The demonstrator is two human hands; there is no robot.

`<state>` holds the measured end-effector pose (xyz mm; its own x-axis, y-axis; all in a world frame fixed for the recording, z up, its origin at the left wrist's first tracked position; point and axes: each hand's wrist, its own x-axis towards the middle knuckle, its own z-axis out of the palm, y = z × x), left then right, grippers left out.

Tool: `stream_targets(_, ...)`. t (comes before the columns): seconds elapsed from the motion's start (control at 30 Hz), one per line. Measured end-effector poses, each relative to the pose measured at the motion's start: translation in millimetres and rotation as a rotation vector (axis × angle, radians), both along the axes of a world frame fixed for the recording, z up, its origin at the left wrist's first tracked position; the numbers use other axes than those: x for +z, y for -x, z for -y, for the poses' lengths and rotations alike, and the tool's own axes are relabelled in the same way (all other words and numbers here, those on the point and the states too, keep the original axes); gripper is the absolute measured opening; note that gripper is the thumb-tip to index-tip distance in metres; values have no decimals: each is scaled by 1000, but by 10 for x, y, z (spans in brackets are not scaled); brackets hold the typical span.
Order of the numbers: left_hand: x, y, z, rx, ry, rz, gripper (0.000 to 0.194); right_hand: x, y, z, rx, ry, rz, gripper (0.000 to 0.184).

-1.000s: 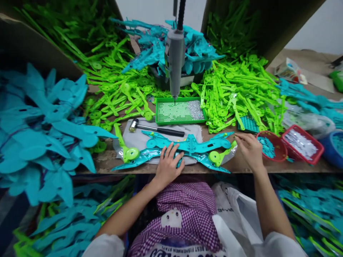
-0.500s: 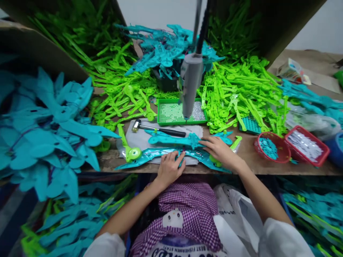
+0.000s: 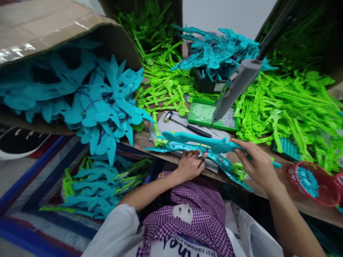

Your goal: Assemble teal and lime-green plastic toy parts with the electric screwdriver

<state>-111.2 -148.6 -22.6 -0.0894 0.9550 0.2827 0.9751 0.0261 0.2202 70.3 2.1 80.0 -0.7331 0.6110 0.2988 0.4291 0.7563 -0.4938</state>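
Observation:
Two long teal plastic shells lie at the bench's front edge on a grey cloth. My right hand (image 3: 257,162) is wrapped round the right end of the upper teal shell (image 3: 193,138), which is raised a little off the lower one. My left hand (image 3: 190,165) has its fingers curled on the middle of the lower teal shell (image 3: 219,162), near a green wheel piece (image 3: 237,170). A grey powered screwdriver (image 3: 235,91) hangs tilted above a green screw tray (image 3: 205,114). A small hammer (image 3: 184,124) lies behind the shells.
An open cardboard box (image 3: 53,25) spills teal parts (image 3: 102,103) at the left. Piles of green parts (image 3: 284,107) and teal parts (image 3: 217,53) fill the back. A red basket (image 3: 313,198) stands at the right. A bin of parts (image 3: 102,182) sits below the bench.
My right hand came from near the red basket to the upper teal shell and took hold of it, raising it. My left hand stayed on the lower shell. The view swung left.

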Motion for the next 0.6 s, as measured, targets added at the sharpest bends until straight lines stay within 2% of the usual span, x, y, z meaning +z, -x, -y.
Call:
stream_targets(0.1, 54, -70, 34, 37, 84, 32, 37, 16, 178, -159, 56, 316, 55, 36)
stream_targets(0.2, 103, -118, 50, 70, 142, 59, 34, -63, 401, -347, 72, 620, 125, 44)
stream_targets(0.33, 140, -119, 59, 88, 176, 116, 31, -191, 609, -454, 31, 902, 261, 52)
stream_targets(0.47, 141, -94, 64, 63, 163, 141, 32, -334, 715, -465, 72, 1043, 342, 47)
stream_targets(0.6, 115, -93, 62, 59, 157, 116, 35, -456, 776, -484, 81, 1038, 379, 42)
